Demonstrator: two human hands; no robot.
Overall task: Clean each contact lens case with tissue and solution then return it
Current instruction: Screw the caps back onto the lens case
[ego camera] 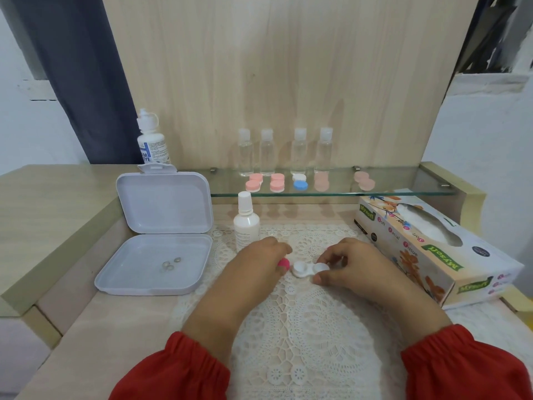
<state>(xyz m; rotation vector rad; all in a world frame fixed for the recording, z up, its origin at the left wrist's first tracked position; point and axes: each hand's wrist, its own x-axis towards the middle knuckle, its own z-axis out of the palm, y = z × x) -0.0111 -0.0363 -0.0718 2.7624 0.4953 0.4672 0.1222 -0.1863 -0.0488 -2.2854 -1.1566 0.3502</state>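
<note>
A single wide-angle view from the person's head looks forward and steeply down onto the table (86,327). It sits close above both forearms, which enter from the bottom edge. The lace mat (311,327) fills the near centre. Farther off, the view reaches the glass shelf (403,180) and the wooden back panel (288,67). Straight edges bow toward the frame's sides.

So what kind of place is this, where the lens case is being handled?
Probably a home dressing table or vanity, not a workshop. A glass shelf against a wood-grain back panel carries small clear bottles and lens cases; a lace mat covers the top, with a tissue box beside it.
</note>
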